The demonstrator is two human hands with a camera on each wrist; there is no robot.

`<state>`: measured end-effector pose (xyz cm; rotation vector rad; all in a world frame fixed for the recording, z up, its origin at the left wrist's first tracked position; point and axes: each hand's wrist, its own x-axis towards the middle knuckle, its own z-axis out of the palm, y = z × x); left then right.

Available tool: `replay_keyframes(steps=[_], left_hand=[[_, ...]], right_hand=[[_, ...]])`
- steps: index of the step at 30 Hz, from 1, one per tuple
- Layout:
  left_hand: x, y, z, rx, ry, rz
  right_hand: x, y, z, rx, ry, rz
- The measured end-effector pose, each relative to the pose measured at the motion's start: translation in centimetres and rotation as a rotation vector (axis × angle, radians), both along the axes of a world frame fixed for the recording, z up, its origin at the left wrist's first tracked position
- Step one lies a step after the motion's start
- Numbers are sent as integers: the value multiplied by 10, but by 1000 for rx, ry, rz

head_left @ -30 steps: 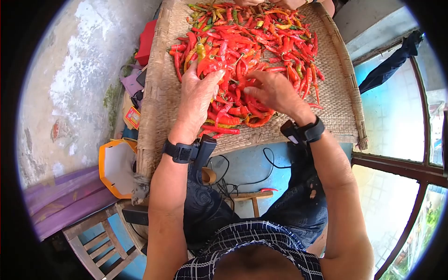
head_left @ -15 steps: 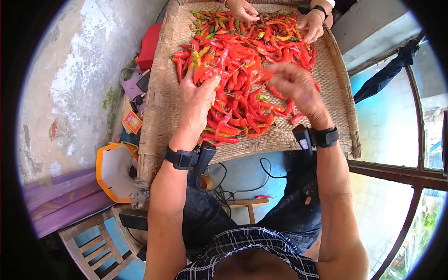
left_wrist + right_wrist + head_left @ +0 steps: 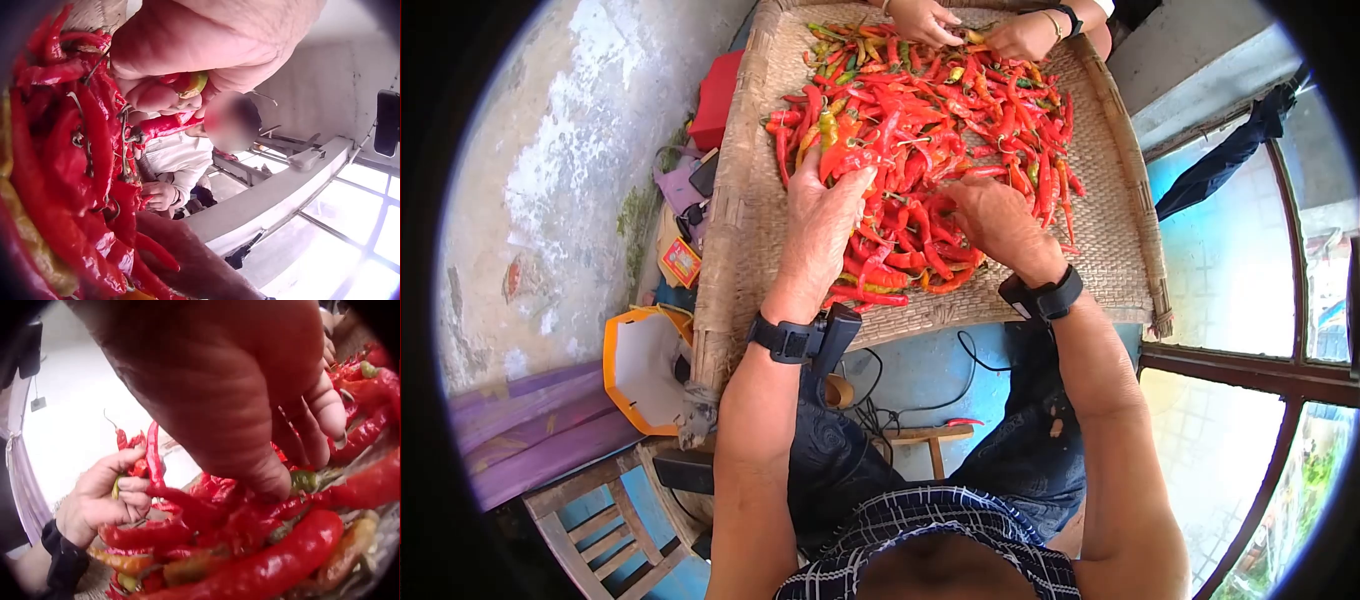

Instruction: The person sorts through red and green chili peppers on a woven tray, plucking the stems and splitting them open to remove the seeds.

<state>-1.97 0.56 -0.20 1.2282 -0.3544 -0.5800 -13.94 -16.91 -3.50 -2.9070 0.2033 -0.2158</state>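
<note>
Red chili peppers (image 3: 920, 110), with some green and yellow ones among them, lie heaped on a woven tray (image 3: 725, 240). My left hand (image 3: 825, 215) grips a few chili peppers at the left of the heap; in the right wrist view a long red chili (image 3: 154, 456) sticks up from its curled fingers. A green-ended pepper (image 3: 195, 84) shows inside the grip in the left wrist view. Into the heap's right side reaches my right hand (image 3: 1005, 225), its thumb and fingers spread apart and touching peppers, with a green-stemmed pepper (image 3: 305, 481) close by the thumb tip.
Another person's hands (image 3: 1020, 37) work at the tray's far edge. Left of the tray are a red box (image 3: 718, 98), a purple bag (image 3: 678, 185) and an orange-rimmed container (image 3: 645, 370). A window (image 3: 1230, 270) stands at right, and cables (image 3: 880, 400) lie below.
My right hand lifted and swung right with something red at its fingertips, then came back down to the heap. The left hand stayed nearly still. The other person's right-side hand moved inward.
</note>
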Motion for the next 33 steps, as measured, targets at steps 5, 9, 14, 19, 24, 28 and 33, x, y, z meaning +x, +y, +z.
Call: replay_keyframes(steps=[5,9,14,19,24,28,33], left_hand=[[0,1,5,17,-6,13],[-1,1,5,19,-15,4],[-4,-2,3,30,-21,3],[-4,-5,-2,64,-38,-12],[-2,-4,-4,51,-33,-34],[-5,-4,0,55,-36,-31],[-6,-3,4,27,-24,-45]], right_hand=[[-3,-4,34,265,-168,97],[-16,1,60,560,-157,-61],[-26,-3,66,495,-116,-162],[-24,-40,51,660,-184,-229],[-8,-50,36,280,-542,-504],[-1,-27,7,30,-186,-193],[3,-2,-3,-37,45,-169]])
